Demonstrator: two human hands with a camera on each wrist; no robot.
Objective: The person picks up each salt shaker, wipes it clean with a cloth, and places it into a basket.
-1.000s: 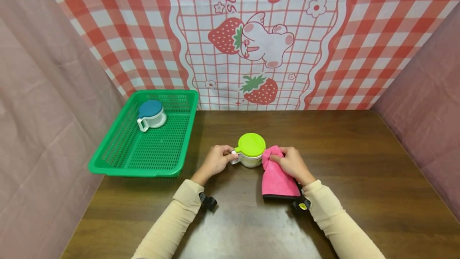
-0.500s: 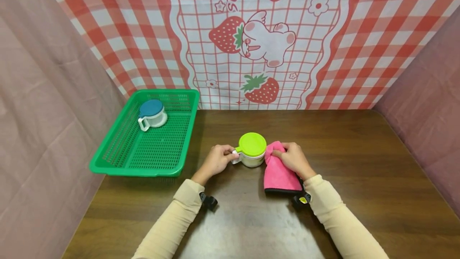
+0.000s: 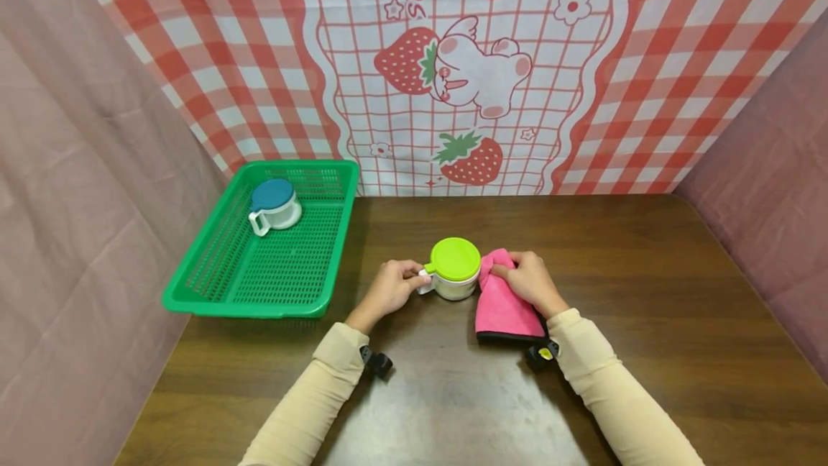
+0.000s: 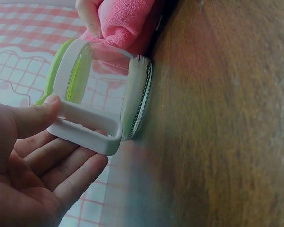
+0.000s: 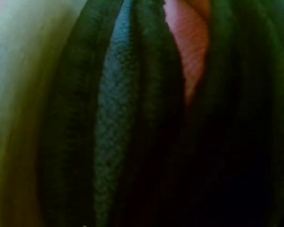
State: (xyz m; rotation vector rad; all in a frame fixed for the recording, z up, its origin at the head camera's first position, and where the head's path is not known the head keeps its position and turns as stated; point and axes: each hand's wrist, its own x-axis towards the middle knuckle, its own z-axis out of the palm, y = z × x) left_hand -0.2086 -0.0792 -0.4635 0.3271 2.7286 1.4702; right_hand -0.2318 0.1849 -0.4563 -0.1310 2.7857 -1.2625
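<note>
A clear jar (image 4: pixel 109 75) with a lime-green lid (image 3: pixel 456 259) and a white handle (image 4: pixel 87 130) stands on the wooden table. My left hand (image 3: pixel 391 288) pinches that handle between thumb and fingers on the jar's left side. In my right hand (image 3: pixel 532 282) is a bunched pink cloth (image 3: pixel 507 308) with a black edge, its upper part pressed up to the jar's right side. The cloth's lower part hangs toward me. Folds of cloth fill the right wrist view and hide the right fingers there.
A green plastic basket (image 3: pixel 339 250) stands at the left, holding a similar jar (image 3: pixel 281 216) with a blue lid. Behind the brown table (image 3: pixel 614 265) hangs a red-checked strawberry curtain (image 3: pixel 479 78). Pinkish cloth (image 3: pixel 97 164) hangs at both sides.
My right hand and the pink cloth have shifted slightly away from me along the jar's right side. My left hand keeps its grip on the handle, and the jar stays in place.
</note>
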